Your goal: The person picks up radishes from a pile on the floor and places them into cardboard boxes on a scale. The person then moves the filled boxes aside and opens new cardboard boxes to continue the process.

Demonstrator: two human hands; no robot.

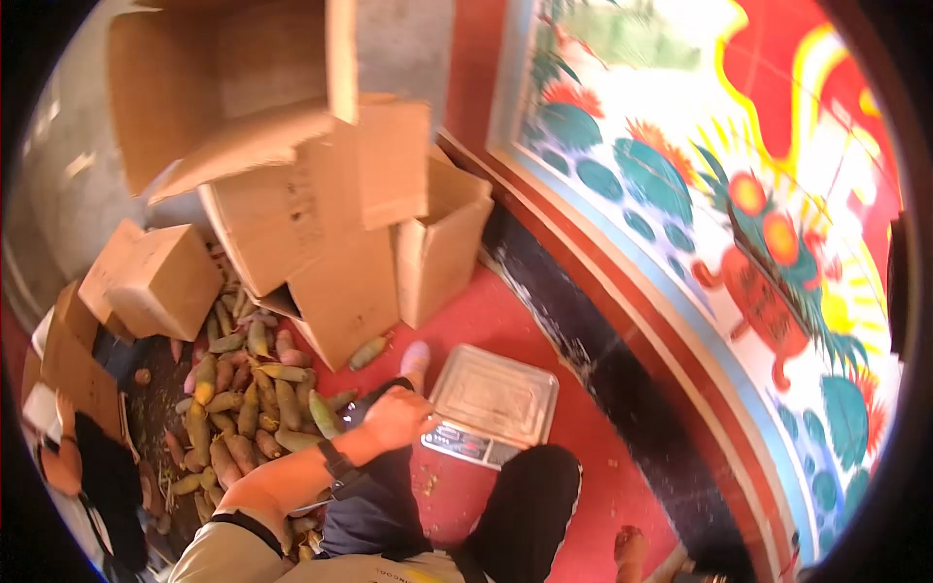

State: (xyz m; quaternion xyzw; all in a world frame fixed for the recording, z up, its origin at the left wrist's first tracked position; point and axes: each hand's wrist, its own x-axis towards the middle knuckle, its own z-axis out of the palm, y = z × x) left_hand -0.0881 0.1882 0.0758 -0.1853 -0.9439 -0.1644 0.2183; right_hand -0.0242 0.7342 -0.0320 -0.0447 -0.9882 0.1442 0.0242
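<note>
My left hand (398,419) reaches across my left leg, fingers drawn together, at the near left corner of a digital scale (457,443). Whether anything is in its fingers is hidden. A clear plastic cover or tray (498,394) lies over the scale's top, and the button panel faces me. My right hand (631,546) hangs low at the lower right, above the red floor, its fingers curled and no object visible in them. To the left of my left arm lies a large pile of sweet potatoes (248,408). One single sweet potato (368,352) rests apart, near a cardboard box.
Stacked open cardboard boxes (345,282) rise ahead, with another carton (447,243) behind and a smaller box (160,282) to the left. A co-worker's arm (64,457) shows at the far left beside a carton. A painted wall (632,185) with a dark base runs along the right.
</note>
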